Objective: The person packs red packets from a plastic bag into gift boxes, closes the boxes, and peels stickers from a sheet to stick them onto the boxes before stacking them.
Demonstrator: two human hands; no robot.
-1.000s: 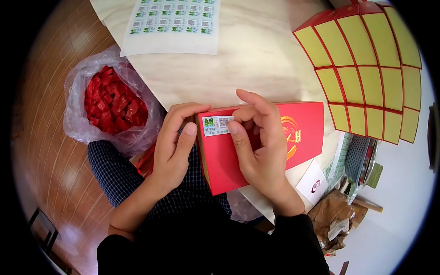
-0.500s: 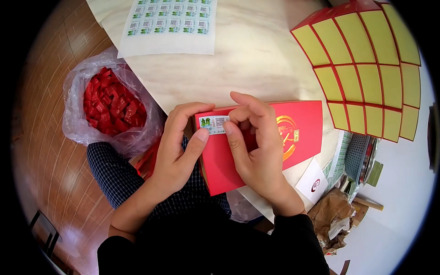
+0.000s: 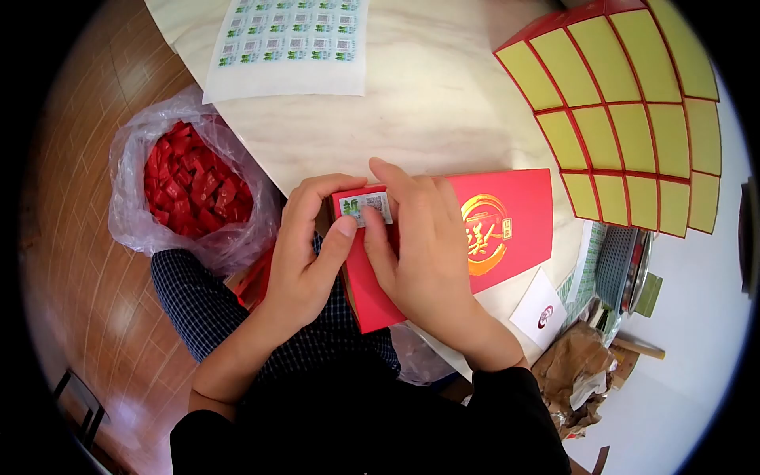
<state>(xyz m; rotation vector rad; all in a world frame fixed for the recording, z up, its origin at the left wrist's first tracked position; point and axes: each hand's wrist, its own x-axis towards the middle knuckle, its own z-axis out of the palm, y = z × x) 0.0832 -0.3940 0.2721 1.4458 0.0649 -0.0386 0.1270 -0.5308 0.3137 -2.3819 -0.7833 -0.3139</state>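
Observation:
A red gift box (image 3: 513, 214) with a gold ring emblem and gold characters lies across the table's near edge. At its left end is a small QR-code sticker (image 3: 350, 207) with green print. My left hand (image 3: 301, 257) grips that end, its fingers over the top edge and its thumb beside the sticker's lower left corner. Over the box, my right hand (image 3: 427, 253) has its fingers stretched out, and the thumb rests on the sticker, covering part of it. My right palm hides some of the box's middle.
A sheet of similar stickers (image 3: 288, 79) lies on the pale table (image 3: 412, 127). Stacked red boxes with yellow-green ends (image 3: 629, 131) stand at the right. On the left, a plastic bag (image 3: 127, 198) holds red packets (image 3: 198, 178). A white card (image 3: 534, 324) and crumpled brown paper (image 3: 571, 368) sit at right.
My right hand has moved left, its thumb going from the sticker's right edge onto its face, and its curled fingers have straightened. More of the gold emblem shows. The box has shifted slightly left.

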